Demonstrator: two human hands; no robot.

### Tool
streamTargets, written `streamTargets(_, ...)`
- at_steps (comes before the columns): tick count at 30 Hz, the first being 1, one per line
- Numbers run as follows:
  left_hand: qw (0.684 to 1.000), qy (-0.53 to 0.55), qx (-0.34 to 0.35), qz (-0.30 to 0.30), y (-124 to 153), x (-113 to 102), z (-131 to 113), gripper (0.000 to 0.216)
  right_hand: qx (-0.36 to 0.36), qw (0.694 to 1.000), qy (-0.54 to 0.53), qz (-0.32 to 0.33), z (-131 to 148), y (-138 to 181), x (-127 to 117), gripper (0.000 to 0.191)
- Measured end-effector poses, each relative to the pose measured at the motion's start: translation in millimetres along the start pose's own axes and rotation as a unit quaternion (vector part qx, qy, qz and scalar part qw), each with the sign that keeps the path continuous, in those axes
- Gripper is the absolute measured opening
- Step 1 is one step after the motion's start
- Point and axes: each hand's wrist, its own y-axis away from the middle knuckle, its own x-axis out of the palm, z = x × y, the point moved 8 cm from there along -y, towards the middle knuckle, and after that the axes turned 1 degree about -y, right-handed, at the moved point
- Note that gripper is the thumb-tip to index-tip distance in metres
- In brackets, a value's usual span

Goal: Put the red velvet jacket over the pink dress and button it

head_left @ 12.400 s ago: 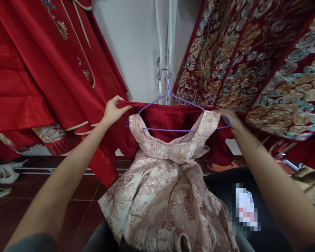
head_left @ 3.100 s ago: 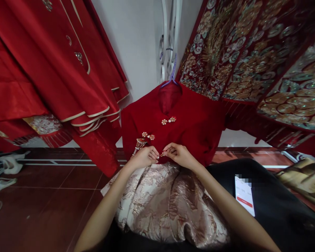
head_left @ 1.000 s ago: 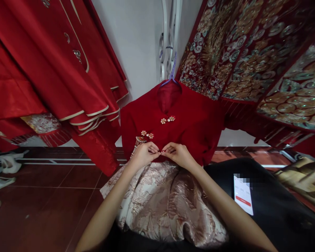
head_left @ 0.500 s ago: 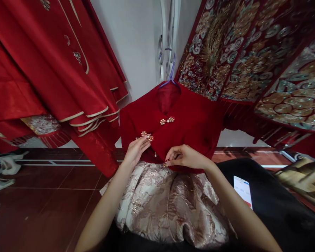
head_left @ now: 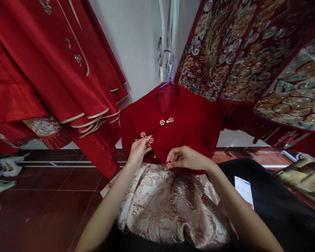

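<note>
A red jacket (head_left: pixel 196 115) hangs in front of me on a purple hanger (head_left: pixel 170 75). At its neckline a flower-shaped pearl clasp (head_left: pixel 167 121) is fastened. My left hand (head_left: pixel 138 150) pinches the front edge at a second flower clasp (head_left: pixel 151 140), whose other flower (head_left: pixel 143 134) sits just above my fingers. My right hand (head_left: pixel 183 157) is closed on a lower flower clasp (head_left: pixel 167 166) at the hem, partly hidden by the fingertips. Between the hands a small pearl button (head_left: pixel 154 156) shows. Below the jacket spreads a pale pink brocade skirt (head_left: pixel 168 206).
Red garments with pale piping (head_left: pixel 76 80) hang at the left, and a sequinned red garment (head_left: pixel 241 63) at the right. A white metal rack (head_left: pixel 169 31) stands behind. A phone (head_left: pixel 244 192) lies on a black surface (head_left: pixel 273 196) at the right.
My left fingers have shifted slightly right and closed around the second clasp at the jacket's edge. My right hand stays at the lower clasp, nearly still.
</note>
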Motion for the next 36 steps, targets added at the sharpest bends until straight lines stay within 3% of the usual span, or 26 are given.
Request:
streamTargets(2,0.998,-0.029,0.041,0.033,-2.5,14.3,-17.2,0.037,0.014,0.999,0.006,0.03,0.1,4.8,-0.3,0.018)
streamTargets(4,0.987,-0.084,0.132,0.049,-6.3,27.7,-45.3,0.034,0.027,0.998,0.01,0.056,-0.1,9.9,-1.2,0.017)
streamTargets(6,0.952,-0.184,0.237,0.06,-8.1,42.9,-74.5,0.03,0.034,0.997,0.01,0.073,0.0,14.5,-2.5,0.017)
streamTargets(9,0.834,-0.402,0.373,0.057,-5.6,67.3,-104.7,0.028,0.035,0.995,0.016,0.089,0.4,20.0,-4.5,0.019)
streamTargets(11,0.748,-0.508,0.425,0.048,-4.0,79.3,-113.7,0.026,0.038,0.995,0.021,0.092,-0.2,22.3,-6.5,0.02)
streamTargets(14,0.684,-0.563,0.459,0.064,-3.0,90.8,-119.2,0.021,0.041,0.995,0.022,0.092,-1.5,23.8,-8.6,0.019)
streamTargets(16,0.672,-0.564,0.473,0.082,-1.9,95.7,-122.1,0.017,0.038,0.995,0.018,0.091,-1.7,23.5,-9.0,0.018)
streamTargets(22,0.698,-0.529,0.464,0.133,-2.6,101.5,-123.6,0.01,0.025,0.998,0.024,0.048,0.0,21.2,-15.7,0.024)
streamTargets(28,0.655,-0.556,0.489,0.15,-0.5,106.1,-116.9,0.023,0.018,0.998,0.045,0.031,2.4,23.1,-21.0,0.022)
streamTargets(29,0.651,-0.562,0.489,0.148,-0.5,106.5,-116.2,0.025,0.01,0.998,0.056,0.009,5.4,22.2,-23.2,0.021)
streamTargets(31,0.648,-0.569,0.487,0.14,-0.8,107.0,-115.7,0.026,-0.017,0.991,0.093,-0.096,16.1,19.3,-33.5,0.019)
streamTargets(34,0.648,-0.577,0.482,0.121,-3.3,108.0,-114.3,0.027,-0.072,0.947,0.105,-0.294,35.8,16.7,-45.8,0.023)
streamTargets(36,0.643,-0.592,0.472,0.117,-6.9,109.8,-110.6,0.026,-0.125,0.923,0.077,-0.355,45.1,9.8,-41.9,0.033)
